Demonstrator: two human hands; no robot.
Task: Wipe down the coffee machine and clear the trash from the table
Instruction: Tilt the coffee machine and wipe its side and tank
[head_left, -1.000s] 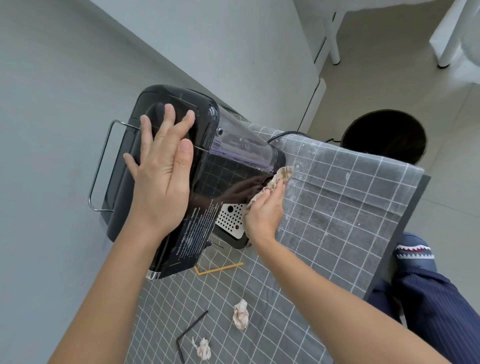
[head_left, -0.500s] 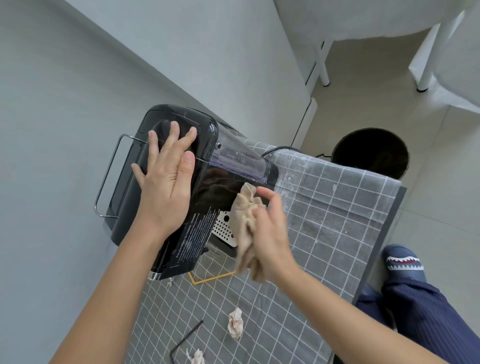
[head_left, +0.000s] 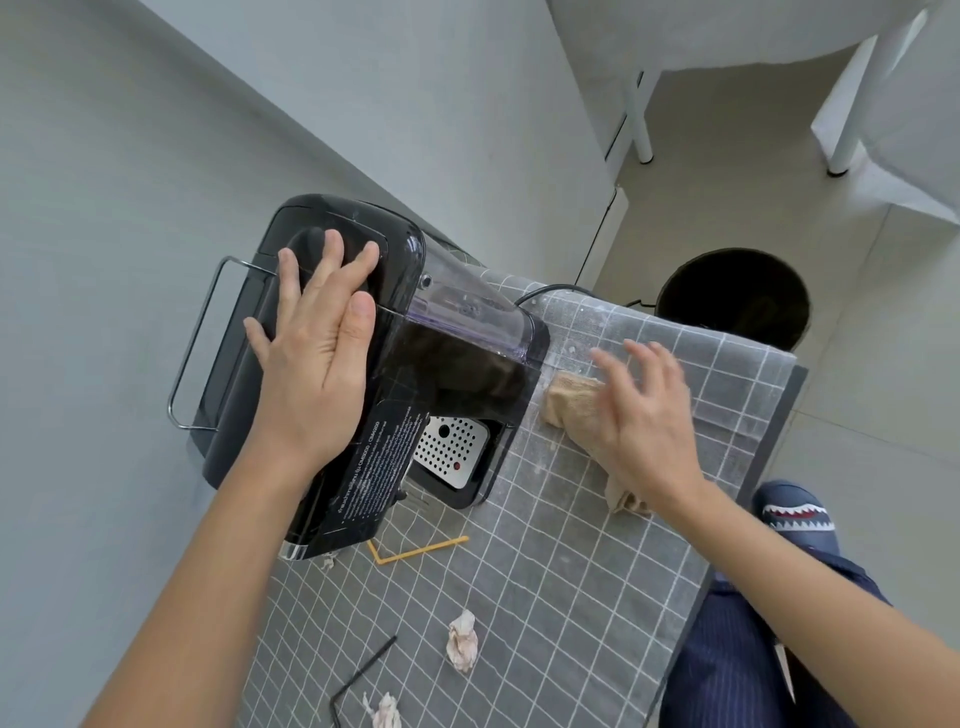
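A black coffee machine (head_left: 457, 374) stands at the far left of a table covered with a grey checked cloth (head_left: 571, 582). My left hand (head_left: 311, 374) lies flat on the machine's top, fingers spread. My right hand (head_left: 644, 421) hovers just right of the machine with fingers apart and blurred, over a beige wiping rag (head_left: 566, 402) that lies on the table under the palm. Trash on the table: a crumpled paper ball (head_left: 462, 642), a second paper scrap (head_left: 384, 712) at the bottom edge, a bent yellow straw (head_left: 421, 551) and a bent black straw (head_left: 363, 675).
A dark round bin (head_left: 732, 296) stands on the floor beyond the table's far right corner. The machine's power cord (head_left: 545, 291) runs off the far edge. A grey wall lies close on the left. My shoe (head_left: 795, 514) and trouser leg are by the table's right side.
My right hand pulled the rag off the machine's side, swung right and set it down on the table, fingers opening. The left hand stayed on the machine's top.
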